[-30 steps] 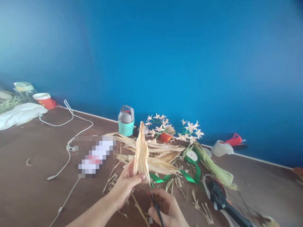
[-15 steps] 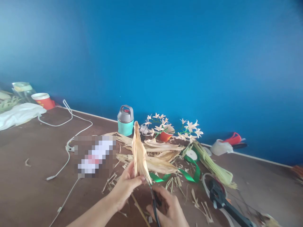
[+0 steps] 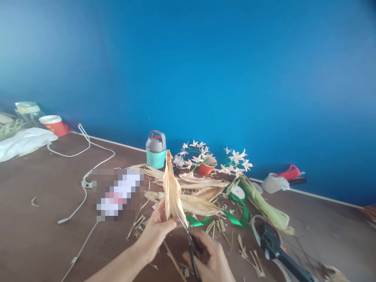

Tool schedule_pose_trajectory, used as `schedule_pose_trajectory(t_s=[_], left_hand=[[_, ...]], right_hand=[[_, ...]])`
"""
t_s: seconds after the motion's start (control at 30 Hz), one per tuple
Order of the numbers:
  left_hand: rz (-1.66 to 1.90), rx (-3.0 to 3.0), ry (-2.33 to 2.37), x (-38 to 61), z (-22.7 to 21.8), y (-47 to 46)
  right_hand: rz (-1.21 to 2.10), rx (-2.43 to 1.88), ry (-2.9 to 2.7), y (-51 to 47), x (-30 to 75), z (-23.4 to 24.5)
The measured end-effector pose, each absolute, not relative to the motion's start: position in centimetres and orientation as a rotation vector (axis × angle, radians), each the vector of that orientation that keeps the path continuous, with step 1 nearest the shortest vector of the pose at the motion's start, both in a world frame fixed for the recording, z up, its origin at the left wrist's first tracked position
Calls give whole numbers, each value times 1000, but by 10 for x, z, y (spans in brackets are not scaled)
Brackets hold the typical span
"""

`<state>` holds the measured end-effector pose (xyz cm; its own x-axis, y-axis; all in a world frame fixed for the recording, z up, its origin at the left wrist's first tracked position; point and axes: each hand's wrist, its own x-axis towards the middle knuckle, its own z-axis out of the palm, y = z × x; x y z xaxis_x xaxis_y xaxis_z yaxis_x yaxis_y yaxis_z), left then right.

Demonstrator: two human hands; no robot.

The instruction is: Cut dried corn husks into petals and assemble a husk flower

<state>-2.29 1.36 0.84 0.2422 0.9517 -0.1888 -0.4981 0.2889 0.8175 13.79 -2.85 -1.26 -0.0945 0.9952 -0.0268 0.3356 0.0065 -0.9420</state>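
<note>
My left hand (image 3: 155,234) pinches a dried corn husk (image 3: 172,189) at its lower end and holds it upright above the brown table (image 3: 44,231). Just below and to the right, my right hand (image 3: 209,260) grips black scissors (image 3: 188,242), whose blades reach up to the husk's lower right edge. Behind the husk lies a pile of more dried husks (image 3: 194,194) with cut strips scattered around it.
A green ribbon (image 3: 235,215) and its spool lie right of the pile. Behind stand a teal flask (image 3: 156,149) and husk flowers (image 3: 217,158) in an orange cup. White cables (image 3: 85,176) run left; a black tool (image 3: 279,250) lies right. A red cup (image 3: 53,124) stands far left.
The husk has tilted slightly left and dropped a little. My right hand has turned and brought the scissors up against the husk's lower edge.
</note>
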Motion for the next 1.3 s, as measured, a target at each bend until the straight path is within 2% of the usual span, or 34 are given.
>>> schedule_pose_trajectory(t_s=[0.6, 1.03, 1.3], left_hand=[[1119, 689, 825, -22, 11, 14], [1131, 641, 803, -24, 6, 14], [1229, 366, 774, -32, 6, 26]], right_hand=[[1054, -1407, -1500, -27, 142, -25], [1278, -1378, -1355, -28, 139, -26], [1427, -1328, -1200, -22, 144, -18]])
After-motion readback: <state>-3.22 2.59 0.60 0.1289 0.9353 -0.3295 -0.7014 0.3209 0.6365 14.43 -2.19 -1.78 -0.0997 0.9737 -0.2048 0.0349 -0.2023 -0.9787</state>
